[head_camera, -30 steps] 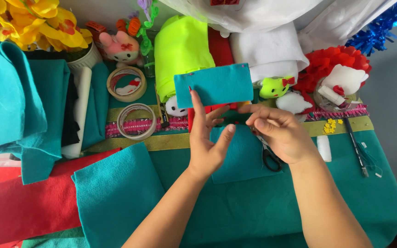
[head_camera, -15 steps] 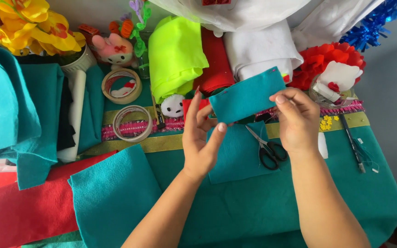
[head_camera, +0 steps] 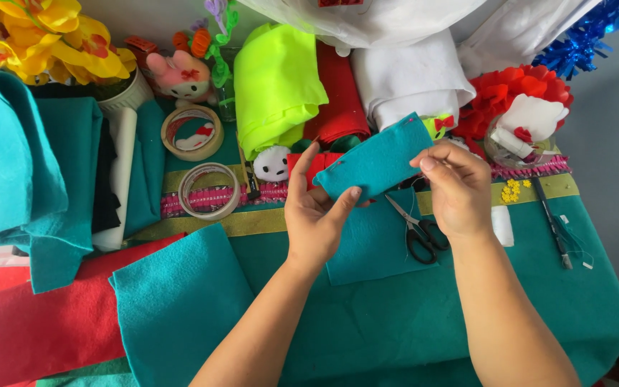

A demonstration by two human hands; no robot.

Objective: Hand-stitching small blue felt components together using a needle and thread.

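A small teal felt piece [head_camera: 381, 159] is held tilted above the table, its right end higher. My left hand [head_camera: 317, 215] grips its lower left corner, thumb over the front edge. My right hand [head_camera: 456, 188] pinches its right edge with the fingertips. Below them lies a larger teal felt rectangle [head_camera: 370, 244] flat on the teal table cover [head_camera: 539, 301], with black-handled scissors [head_camera: 418, 231] resting on its right side, just left of my right hand.
Two tape rolls [head_camera: 208, 190] and a pink plush toy [head_camera: 180, 75] sit at the back left. Folded teal felt [head_camera: 30, 172], red felt [head_camera: 30, 322] and another teal sheet [head_camera: 173, 301] lie left. Neon yellow cloth [head_camera: 274, 82], white cloth [head_camera: 410, 79] and a red flower [head_camera: 510, 93] line the back.
The small teal piece has gone from held upright at the centre to tilted and further right. My right hand has risen from the scissors on the table to pinch its right edge.
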